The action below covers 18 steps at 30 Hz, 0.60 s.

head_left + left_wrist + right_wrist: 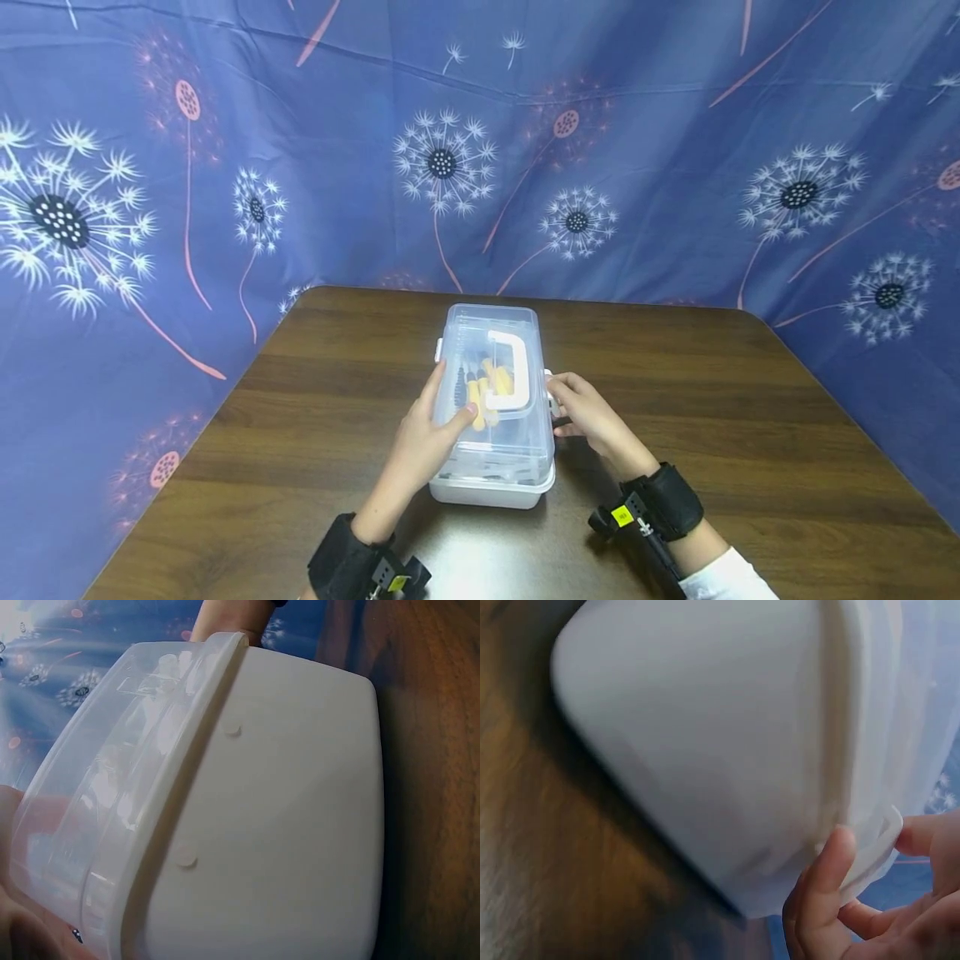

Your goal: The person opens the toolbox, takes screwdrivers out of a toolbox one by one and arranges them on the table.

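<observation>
A plastic storage box (491, 492) with a white base and clear lid stands lengthwise on the table, its lid down. Yellow-handled tools (480, 400) show through the lid, under a white carrying handle (517, 367). My left hand (423, 437) rests on the box's left side, thumb stretched over the lid and index finger straight along the edge. On the opposite side, my right hand (588, 412) pinches the white latch (874, 855) between thumb and fingers. In the right wrist view, the latch stands tilted out from the rim.
The box rests on a dark brown wooden table (300, 433). Another white latch (438, 350) is on the box's left side. A blue curtain with dandelion prints (337, 167) hangs behind the table. Each wrist wears a black strap (667, 504) with a small camera.
</observation>
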Tool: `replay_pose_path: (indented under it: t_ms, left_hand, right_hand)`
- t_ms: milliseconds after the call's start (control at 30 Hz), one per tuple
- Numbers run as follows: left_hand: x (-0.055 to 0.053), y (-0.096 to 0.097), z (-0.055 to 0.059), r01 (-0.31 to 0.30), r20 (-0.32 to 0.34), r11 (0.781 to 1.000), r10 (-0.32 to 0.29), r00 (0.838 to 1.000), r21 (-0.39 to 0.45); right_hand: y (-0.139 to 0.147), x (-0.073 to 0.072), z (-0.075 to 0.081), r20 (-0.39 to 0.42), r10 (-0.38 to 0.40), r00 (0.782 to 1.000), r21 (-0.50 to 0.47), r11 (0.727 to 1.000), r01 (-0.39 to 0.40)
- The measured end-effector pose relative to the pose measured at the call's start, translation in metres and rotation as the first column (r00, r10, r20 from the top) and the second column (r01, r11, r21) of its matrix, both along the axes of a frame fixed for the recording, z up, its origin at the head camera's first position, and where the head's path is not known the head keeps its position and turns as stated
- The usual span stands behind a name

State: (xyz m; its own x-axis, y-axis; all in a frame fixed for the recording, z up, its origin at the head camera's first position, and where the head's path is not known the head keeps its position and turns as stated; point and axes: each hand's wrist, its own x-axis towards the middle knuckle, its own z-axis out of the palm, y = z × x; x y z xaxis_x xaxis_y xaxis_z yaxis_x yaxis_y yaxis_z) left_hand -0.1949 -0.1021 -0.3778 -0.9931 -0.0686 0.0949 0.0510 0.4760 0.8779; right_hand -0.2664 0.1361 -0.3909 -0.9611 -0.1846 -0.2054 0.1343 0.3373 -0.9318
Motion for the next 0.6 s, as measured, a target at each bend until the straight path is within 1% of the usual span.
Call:
replay_pose_path:
  t_ms: [100, 167, 400, 500, 600]
  left_hand:
    - [0.0, 0.0, 0.0, 0.002, -0.005, 1.0, -0.002, 1.0, 0.006]
    - [0.0, 0.0, 0.0, 0.003, -0.005, 1.0, -0.003, 1.0, 0.01]
    - [-0.001, -0.001, -0.001, 0.004, -0.002, 1.0, -0.004, 1.0, 0.011]
    - [0.0, -0.001, -0.001, 0.006, 0.001, 1.0, -0.006, 1.0, 0.016]
    - [0.0, -0.001, -0.002, 0.004, 0.005, 1.0, -0.004, 1.0, 0.02]
  right_hand:
    - [-0.001, 0.0, 0.003, -0.015, -0.035, 0.999, -0.001, 0.999, 0.035]
    - [0.0, -0.001, 0.004, -0.02, -0.035, 0.999, 0.004, 0.999, 0.035]
    - [0.01, -0.005, 0.004, -0.013, -0.006, 1.0, 0.021, 1.0, 0.006]
    - [0.017, -0.005, 0.003, -0.009, 0.003, 1.0, 0.005, 1.0, -0.003]
    - [0.021, -0.005, 0.002, 0.005, 0.014, 1.0, -0.031, 0.999, -0.013]
